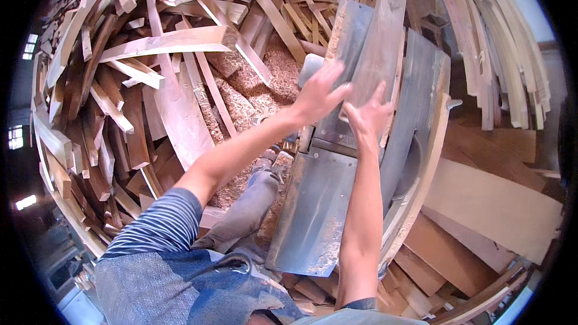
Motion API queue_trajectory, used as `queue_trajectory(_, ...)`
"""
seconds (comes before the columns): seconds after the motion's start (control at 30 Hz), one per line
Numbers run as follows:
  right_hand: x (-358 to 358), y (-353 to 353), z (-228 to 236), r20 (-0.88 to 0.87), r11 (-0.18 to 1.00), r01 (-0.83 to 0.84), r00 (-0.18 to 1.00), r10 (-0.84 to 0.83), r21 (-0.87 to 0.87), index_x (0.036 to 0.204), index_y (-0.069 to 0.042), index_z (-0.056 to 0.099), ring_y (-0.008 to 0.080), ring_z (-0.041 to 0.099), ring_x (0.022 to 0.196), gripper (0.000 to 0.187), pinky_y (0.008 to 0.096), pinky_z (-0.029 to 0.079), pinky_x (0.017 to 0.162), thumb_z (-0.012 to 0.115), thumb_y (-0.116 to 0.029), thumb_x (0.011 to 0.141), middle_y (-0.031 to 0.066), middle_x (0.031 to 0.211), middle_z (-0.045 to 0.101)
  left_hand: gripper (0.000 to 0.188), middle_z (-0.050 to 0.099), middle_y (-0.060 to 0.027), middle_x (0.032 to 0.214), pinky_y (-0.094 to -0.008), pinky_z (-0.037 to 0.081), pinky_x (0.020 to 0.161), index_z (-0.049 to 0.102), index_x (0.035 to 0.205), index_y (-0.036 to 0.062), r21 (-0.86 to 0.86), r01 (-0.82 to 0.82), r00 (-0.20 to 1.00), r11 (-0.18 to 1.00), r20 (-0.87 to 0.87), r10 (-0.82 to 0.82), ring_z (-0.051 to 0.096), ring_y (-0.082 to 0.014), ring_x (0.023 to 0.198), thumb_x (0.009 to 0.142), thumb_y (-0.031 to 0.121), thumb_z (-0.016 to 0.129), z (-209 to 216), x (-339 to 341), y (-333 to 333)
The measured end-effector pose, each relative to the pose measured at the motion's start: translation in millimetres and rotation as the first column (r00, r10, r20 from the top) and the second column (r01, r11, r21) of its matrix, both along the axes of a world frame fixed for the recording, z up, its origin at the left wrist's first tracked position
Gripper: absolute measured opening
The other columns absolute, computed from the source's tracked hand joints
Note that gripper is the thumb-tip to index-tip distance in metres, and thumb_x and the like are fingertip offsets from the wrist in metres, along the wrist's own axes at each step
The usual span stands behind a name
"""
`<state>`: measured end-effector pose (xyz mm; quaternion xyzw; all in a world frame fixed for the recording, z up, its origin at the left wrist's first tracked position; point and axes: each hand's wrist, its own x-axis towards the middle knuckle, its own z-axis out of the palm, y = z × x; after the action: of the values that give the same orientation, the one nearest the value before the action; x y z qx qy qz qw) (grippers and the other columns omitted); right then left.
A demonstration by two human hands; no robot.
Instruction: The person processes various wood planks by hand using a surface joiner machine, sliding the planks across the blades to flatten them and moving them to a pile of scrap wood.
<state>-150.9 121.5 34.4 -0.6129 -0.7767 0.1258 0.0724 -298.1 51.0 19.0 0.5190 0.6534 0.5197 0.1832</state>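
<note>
Left grip [321,93] and right grip [369,118] splayed wide at the board [380,39], contact unclear

Smooth, matt wood meets dull grey metal: a wooden board [380,30], its grain softened by blur, and a machine bed [313,198] with a satin sheen (speckled with pale wood dust at its near end). Curled wood shavings [283,75] look rough and dry; a wooden panel [494,207] appears smooth, unvarnished. A striped sleeve [153,225] is soft knit-like cloth, trousers [244,210] dusty matt fabric.
</note>
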Motion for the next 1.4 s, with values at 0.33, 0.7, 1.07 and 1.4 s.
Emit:
queue_trajectory(0.33,138.0,-224.9,128.4,-0.059,0.984,-0.145,0.989,0.139,-0.100,0.155,-0.003,0.038,0.0471,0.055,0.112,0.108,0.0507,0.049,0.098,0.084,-0.030,0.061,0.0308,0.124,0.049,0.082,0.052,-0.0220,0.146,-0.0439,0.042,0.113,0.047,0.143,-0.0062,-0.398,0.210,0.498,0.893,0.829,0.253,0.053,-0.0358,0.133,0.090,0.051,0.075,28.9,75.6,-77.5)
queue_trajectory(0.7,419.9,-554.3,107.4,-0.614,0.616,-0.010,0.095,-0.783,-0.787,0.153,0.001,0.037,0.0342,0.058,0.129,0.092,0.0467,0.052,0.103,0.078,-0.049,0.087,0.0230,0.149,0.049,0.073,0.069,-0.0108,0.126,-0.0448,0.055,0.101,0.060,0.138,0.0062,-0.145,0.275,-0.037,0.951,0.986,0.161,0.066,-0.0255,0.115,0.092,0.062,0.067,23.3,284.2,-311.4)
queue_trajectory(1.07,545.0,-721.0,122.4,-0.364,0.454,-0.175,-0.383,-0.849,-0.874,0.149,-0.009,0.044,0.0337,0.067,0.114,0.082,0.0572,0.060,0.092,0.080,-0.042,0.084,0.0157,0.132,0.062,0.088,0.066,-0.0083,0.129,-0.0466,0.051,0.104,0.058,0.141,0.0135,0.231,0.371,-0.490,0.899,0.871,-0.021,0.064,-0.0250,0.114,0.088,0.084,0.052,-17.7,491.2,-400.1)
queue_trajectory(1.4,572.4,-773.3,3.0,-0.317,0.460,-0.117,-0.575,-0.754,-0.880,0.144,-0.007,0.051,0.0294,0.061,0.123,0.078,0.0458,0.053,0.103,0.083,-0.016,0.073,0.0104,0.136,0.059,0.052,0.065,-0.0117,0.128,-0.0372,0.041,0.106,0.054,0.137,-0.0015,-0.423,0.326,0.696,0.845,0.713,0.088,0.055,-0.0207,0.123,0.106,0.040,0.056,-25.4,461.3,-385.0)
